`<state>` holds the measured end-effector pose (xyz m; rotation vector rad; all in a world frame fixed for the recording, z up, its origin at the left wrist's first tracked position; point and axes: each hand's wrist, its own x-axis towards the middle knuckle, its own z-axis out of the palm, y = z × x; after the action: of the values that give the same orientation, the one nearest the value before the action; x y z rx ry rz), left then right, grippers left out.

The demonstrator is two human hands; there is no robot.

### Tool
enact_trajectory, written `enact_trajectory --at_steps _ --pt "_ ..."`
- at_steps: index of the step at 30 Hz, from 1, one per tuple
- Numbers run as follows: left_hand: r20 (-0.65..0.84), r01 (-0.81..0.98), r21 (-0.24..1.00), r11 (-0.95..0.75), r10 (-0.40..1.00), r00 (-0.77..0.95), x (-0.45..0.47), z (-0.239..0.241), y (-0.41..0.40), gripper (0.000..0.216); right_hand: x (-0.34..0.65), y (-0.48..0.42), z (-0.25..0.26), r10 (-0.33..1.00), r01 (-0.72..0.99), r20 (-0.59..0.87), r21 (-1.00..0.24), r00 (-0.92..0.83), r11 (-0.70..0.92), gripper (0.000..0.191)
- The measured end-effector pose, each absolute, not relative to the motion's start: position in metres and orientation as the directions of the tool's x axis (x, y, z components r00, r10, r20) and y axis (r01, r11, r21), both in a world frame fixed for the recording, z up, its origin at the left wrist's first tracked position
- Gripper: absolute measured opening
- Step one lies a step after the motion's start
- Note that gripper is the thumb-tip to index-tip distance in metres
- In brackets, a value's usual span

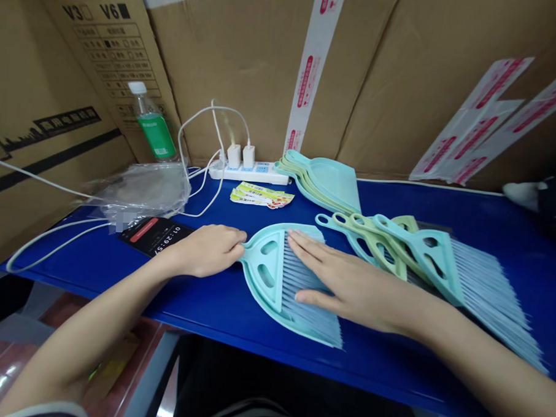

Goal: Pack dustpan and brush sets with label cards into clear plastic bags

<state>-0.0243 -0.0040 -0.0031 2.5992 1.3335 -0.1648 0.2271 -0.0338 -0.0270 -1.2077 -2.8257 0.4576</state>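
Note:
A light-blue hand brush (276,248) lies inside a matching light-blue dustpan (255,300) near the front of the table. My left hand (215,250) is closed around their handle end, and the fingers hide most of it. Flat across the blue-grey bristles rests my right hand (348,282), its fingers stretched out and the thumb apart. To the right, more brushes (441,265) in light blue and green lie overlapping, bristles pointing right. Behind them sits a stack of dustpans (337,180) in light blue and green.
A power strip (274,176) with white chargers and cables stands at the back. Near it lie small printed packets (260,196). On the left are a phone (152,235), clear plastic bags (145,187) and a bottle (155,129). Cardboard (247,59) walls the blue table.

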Motion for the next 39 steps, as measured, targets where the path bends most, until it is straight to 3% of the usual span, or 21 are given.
enact_trajectory --at_steps 6,10,14,20,27,34,39 --pt "-0.134 0.808 0.177 -0.562 0.800 0.585 -0.031 -0.009 -0.003 0.026 0.230 -0.027 -0.032 0.657 0.653 0.125 -0.081 -0.743 0.753 0.059" --pt "-0.161 0.812 0.163 -0.561 0.797 0.583 -0.029 -0.009 -0.002 0.027 0.234 -0.025 -0.030 0.628 0.644 0.158 0.096 -0.762 0.759 0.047" --pt "-0.181 0.822 0.141 -0.551 0.803 0.569 -0.025 -0.006 -0.003 0.026 0.236 -0.022 -0.027 0.605 0.634 0.193 0.185 -0.773 0.751 0.042" --pt "-0.211 0.830 0.098 -0.549 0.803 0.557 -0.024 -0.003 -0.005 0.027 0.231 -0.018 -0.030 0.624 0.690 0.311 0.195 -0.717 0.697 0.039" --pt "-0.245 0.836 0.079 -0.543 0.802 0.545 -0.020 0.000 -0.006 0.026 0.222 -0.015 -0.039 0.606 0.693 0.400 0.111 -0.688 0.713 0.035" --pt "-0.244 0.832 0.072 -0.550 0.800 0.549 -0.019 0.000 -0.006 0.023 0.216 -0.013 -0.041 0.629 0.720 0.431 0.073 -0.647 0.690 0.031" --pt "-0.255 0.826 0.077 -0.558 0.790 0.558 -0.019 0.000 -0.007 0.022 0.216 -0.014 -0.035 0.657 0.748 0.399 0.123 -0.639 0.653 0.033"
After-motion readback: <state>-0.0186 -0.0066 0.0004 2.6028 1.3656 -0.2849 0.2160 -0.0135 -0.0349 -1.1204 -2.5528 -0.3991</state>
